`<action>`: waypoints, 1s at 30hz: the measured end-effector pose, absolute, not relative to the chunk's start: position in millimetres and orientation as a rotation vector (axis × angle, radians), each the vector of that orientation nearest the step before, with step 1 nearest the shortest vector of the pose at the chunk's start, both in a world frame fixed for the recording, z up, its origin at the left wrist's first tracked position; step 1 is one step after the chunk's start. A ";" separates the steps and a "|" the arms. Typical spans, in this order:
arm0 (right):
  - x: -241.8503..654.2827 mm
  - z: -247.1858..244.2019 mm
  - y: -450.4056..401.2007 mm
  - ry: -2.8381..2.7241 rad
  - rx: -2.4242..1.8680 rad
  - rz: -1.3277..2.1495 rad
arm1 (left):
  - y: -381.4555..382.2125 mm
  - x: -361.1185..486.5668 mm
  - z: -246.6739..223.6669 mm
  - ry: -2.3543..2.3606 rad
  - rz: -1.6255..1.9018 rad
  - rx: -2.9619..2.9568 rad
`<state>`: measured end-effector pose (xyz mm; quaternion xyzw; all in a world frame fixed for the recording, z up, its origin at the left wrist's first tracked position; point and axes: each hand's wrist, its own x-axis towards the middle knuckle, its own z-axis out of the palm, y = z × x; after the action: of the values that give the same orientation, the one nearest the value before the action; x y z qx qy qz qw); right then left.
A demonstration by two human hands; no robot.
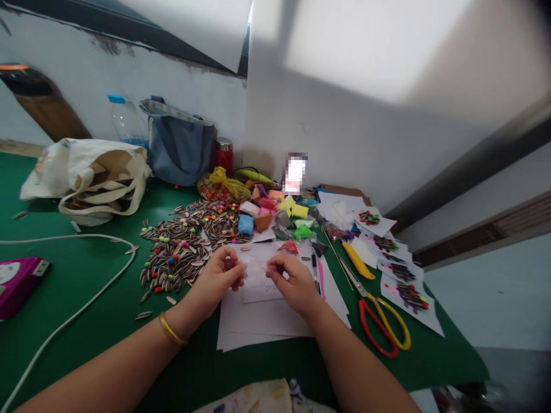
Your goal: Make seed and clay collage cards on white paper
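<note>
Above a small drawn-on sheet (258, 292) on a stack of white paper (241, 332), both hands hover close together. My left hand (224, 272) is closed in a pinch; something small and pale or see-through may be at its fingertips, but I cannot make it out. Thumb and forefinger of my right hand (295, 281) are closed on a small pink piece of clay (264, 267). A black pen (314, 269) and a pink strip (321, 278) lie beside the right hand. Left of the left hand spreads a heap of striped sunflower seeds (185, 252) mixed with several coloured ones.
Packets of coloured clay (262, 221) lie behind the paper. On the right are scissors (379, 321), a yellow cutter (358, 261) and cards with seed designs (408, 295). A white cable (94, 298), a purple box (21, 284) and bags (181, 143) occupy the left.
</note>
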<state>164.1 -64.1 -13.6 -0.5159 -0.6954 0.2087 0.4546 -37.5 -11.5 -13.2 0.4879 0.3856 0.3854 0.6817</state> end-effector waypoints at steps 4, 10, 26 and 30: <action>163.3 -15.7 -62.7 -1.640 -1.266 0.546 | -10.5 -37.6 -12.5 0.913 0.851 1.146; 159.4 -14.0 -62.4 -1.620 -1.179 0.597 | -10.4 -39.3 -12.7 0.966 0.792 1.342; 153.0 -9.3 -66.1 -1.577 -1.141 0.710 | -10.7 -41.5 -6.0 0.978 0.697 1.344; 152.7 -13.5 -65.0 -1.531 -1.154 0.743 | -10.8 -40.2 -3.2 0.918 0.695 1.416</action>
<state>152.7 -65.0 -13.5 -0.4808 -0.6375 0.3093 0.5165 -40.2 -10.8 -3.2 0.6138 0.3980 0.3010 0.6117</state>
